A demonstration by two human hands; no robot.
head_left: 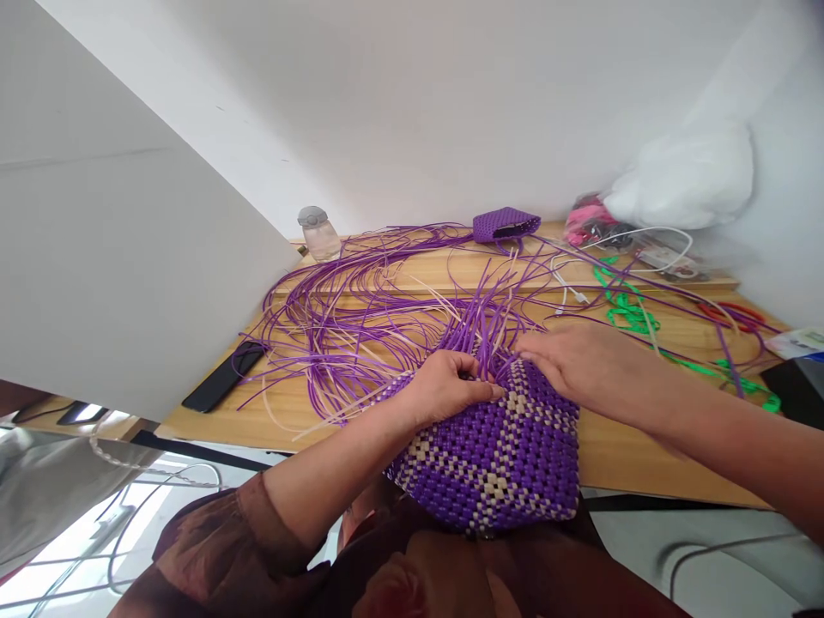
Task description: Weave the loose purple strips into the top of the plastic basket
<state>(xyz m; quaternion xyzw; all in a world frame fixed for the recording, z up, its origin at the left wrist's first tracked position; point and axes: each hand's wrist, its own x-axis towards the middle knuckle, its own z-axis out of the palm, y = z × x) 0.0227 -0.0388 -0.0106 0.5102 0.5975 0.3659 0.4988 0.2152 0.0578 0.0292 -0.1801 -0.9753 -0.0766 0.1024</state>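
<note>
One table [631, 476] with basket [489, 463] at its near edge, strands [360, 318] fanning from its far rim away and leftward; left hand [447, 388], the nearer, curled, pinching strand roots at that rim, right hand [583, 365] just beside, fingers together, flat on weave.

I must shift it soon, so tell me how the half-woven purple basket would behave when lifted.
The basket probably keeps its shape: the tight weave stands boxy under the left hand and right hand. The loose strands look springy, arching over the table, and would likely trail and snag the white cable.
</note>
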